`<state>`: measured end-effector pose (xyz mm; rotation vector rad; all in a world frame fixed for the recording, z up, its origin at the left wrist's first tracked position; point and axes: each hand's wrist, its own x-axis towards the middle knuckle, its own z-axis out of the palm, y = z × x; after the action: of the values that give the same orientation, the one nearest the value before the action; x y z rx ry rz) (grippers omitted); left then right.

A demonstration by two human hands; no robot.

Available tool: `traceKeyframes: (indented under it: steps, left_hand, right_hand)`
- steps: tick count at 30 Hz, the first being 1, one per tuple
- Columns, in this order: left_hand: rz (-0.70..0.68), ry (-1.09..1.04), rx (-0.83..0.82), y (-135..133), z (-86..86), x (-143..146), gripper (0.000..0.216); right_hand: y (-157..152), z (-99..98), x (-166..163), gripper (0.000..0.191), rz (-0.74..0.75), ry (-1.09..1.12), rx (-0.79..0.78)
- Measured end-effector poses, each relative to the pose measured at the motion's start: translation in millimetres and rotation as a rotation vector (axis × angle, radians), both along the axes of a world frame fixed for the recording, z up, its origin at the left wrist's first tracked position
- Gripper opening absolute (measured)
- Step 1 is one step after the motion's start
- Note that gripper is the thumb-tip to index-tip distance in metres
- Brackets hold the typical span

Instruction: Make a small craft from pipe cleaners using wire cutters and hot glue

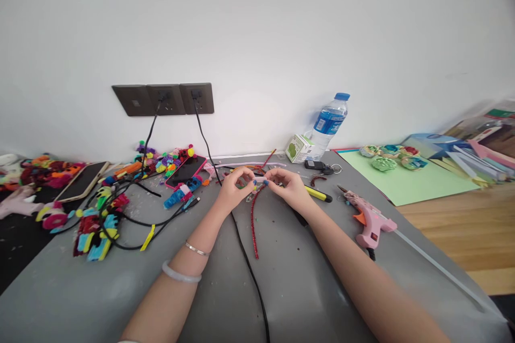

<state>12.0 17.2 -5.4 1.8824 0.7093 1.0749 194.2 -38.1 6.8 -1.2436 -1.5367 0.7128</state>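
Observation:
Both hands meet above the middle of the grey table, fingertips close together. My left hand [237, 190] pinches one end of a short pale pink piece [259, 179], which looks like a bit of fuzzy pipe cleaner. The other end is pinched by my right hand [287, 187]. Below the fingers a red glittery pipe cleaner [254, 230] lies curved on the table, its upper end near the hands. A long pale lilac pipe cleaner [276, 164] rests behind them. Small bits under the fingertips are too small to make out.
A pink glue gun [372, 220] lies at right, beside a yellow cutter [318, 194]. Behind stand a water bottle [330, 123] and a small carton [299, 148]. Black cables [241, 246] cross the table. Colourful pipe-cleaner pieces [96, 230] and a phone [185, 170] lie left.

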Motion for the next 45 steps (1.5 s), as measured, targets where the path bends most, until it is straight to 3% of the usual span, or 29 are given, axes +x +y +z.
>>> traceKeyframes:
  steps: [12,15,20,24,27,31,38,43,45]
  left_hand:
    - [-0.005,0.016,0.001,-2,-0.1,0,0.008]
    - [0.028,0.067,0.106,0,2.1,-6,0.008]
    - [0.34,0.214,0.366,11,0.4,-20,0.022]
    - [0.636,0.383,0.398,16,-14.6,-26,0.039]
    - [0.737,0.471,0.377,16,-27.1,-26,0.042]
    - [0.782,0.517,0.367,16,-31.6,-27,0.041]
    - [0.768,0.502,0.322,11,-15.4,-40,0.026]
    - [0.772,0.313,0.22,7,-5.5,-46,0.019]
    - [0.698,0.192,0.127,6,-1.3,-46,0.02]
  right_hand:
    - [0,-2.4,0,0.018,0.008,0.011,-0.008]
    - [0,-0.4,2,0.018,0.025,0.004,-0.016]
    - [-5,7.4,4,0.016,0.141,-0.132,-0.109]
    - [-11,11.5,4,0.01,0.22,-0.211,-0.148]
    - [-14,11.9,1,0.007,0.294,-0.195,-0.186]
    - [-17,13.5,-3,0.009,0.345,-0.221,-0.225]
    - [-19,18.2,-4,0.012,0.349,-0.387,-0.19]
    - [-14,5.2,5,0.011,0.253,-0.521,-0.125]
    - [-10,1.3,9,0.014,0.221,-0.535,-0.13]
